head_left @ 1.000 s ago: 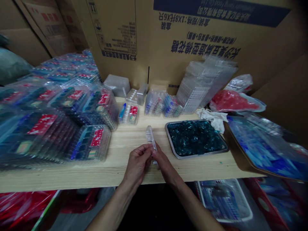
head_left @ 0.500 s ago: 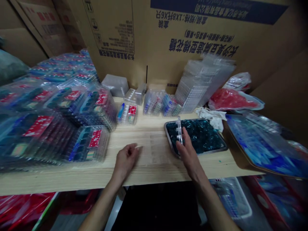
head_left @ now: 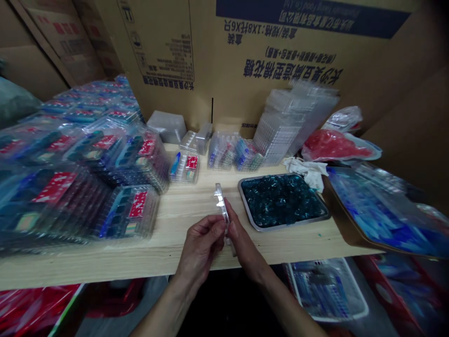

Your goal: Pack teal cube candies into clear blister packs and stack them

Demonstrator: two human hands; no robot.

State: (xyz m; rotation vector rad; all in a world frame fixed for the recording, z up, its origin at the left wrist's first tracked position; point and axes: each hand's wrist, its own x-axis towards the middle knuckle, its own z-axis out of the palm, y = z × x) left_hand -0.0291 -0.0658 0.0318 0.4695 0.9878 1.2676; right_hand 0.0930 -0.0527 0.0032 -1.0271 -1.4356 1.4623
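A clear plastic tray, seen nearly edge-on, stands tilted between my hands above the front of the wooden table. My left hand pinches its near side with thumb and fingers. On the other side, my right hand grips it, its fingers partly hidden behind the plastic. Whether this is one piece or more pressed together, I cannot tell. Right of my hands lies a metal tray filled with dark blue-green, glossy wrapped pieces.
Stacks of filled clear packs cover the left side. Tall stacked empty trays stand at the back, near a white cloth and a bag of red material. A cardboard box of blue items is at right, a white basket below.
My right hand has moved left with the clear plastic from over the metal tray, meeting my left hand. The clear tray that lay flat on the table has left that spot.
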